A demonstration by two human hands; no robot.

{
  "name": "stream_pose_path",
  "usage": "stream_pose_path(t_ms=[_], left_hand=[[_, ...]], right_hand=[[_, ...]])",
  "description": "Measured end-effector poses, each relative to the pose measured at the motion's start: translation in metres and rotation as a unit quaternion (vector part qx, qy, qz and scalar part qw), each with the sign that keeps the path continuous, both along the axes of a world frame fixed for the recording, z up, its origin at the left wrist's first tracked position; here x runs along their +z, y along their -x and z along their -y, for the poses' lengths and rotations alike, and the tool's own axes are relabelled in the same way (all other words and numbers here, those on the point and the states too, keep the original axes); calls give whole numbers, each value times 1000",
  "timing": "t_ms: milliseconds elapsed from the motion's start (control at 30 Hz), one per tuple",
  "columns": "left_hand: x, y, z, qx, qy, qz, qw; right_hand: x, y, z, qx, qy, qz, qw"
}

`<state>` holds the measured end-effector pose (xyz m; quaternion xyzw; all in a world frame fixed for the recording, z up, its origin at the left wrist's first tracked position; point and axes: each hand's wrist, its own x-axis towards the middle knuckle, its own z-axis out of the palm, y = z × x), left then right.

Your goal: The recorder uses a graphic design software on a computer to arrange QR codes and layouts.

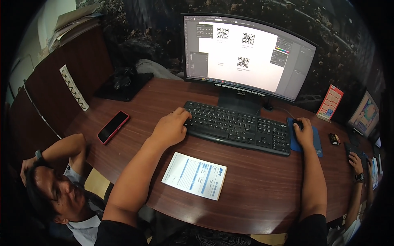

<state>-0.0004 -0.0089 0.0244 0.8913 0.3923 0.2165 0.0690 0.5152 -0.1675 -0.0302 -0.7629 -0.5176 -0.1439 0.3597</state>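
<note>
My left hand (170, 126) rests at the left end of a black keyboard (236, 128), fingers lying over the keys and holding nothing. My right hand (303, 132) is wrapped over a dark computer mouse (297, 124), on a blue mouse pad (316, 144) to the keyboard's right. Behind the keyboard a curved monitor (246, 55) displays three square black-and-white codes on a white page, with dark tool panels around it. A printed form pad (195, 175), white with blue lines, lies on the desk between my forearms.
A phone in a red case (113, 127) lies left of my left hand. One person (67, 188) leans at the desk's left; another's hand (355, 162) is at the far right. A red desk calendar (330, 102) and a small dark box (334, 139) stand beyond the mouse pad.
</note>
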Motion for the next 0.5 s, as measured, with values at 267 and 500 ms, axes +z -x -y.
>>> stream_pose_path(t_ms=[267, 500], left_hand=[[-19, -3, -4, -11, -119, -48, 992], [-7, 5, -8, 26, -83, 55, 995]], right_hand=[[1, 3, 2, 0, 2, -11, 1000], [4, 6, 5, -4, -5, -6, 1000]])
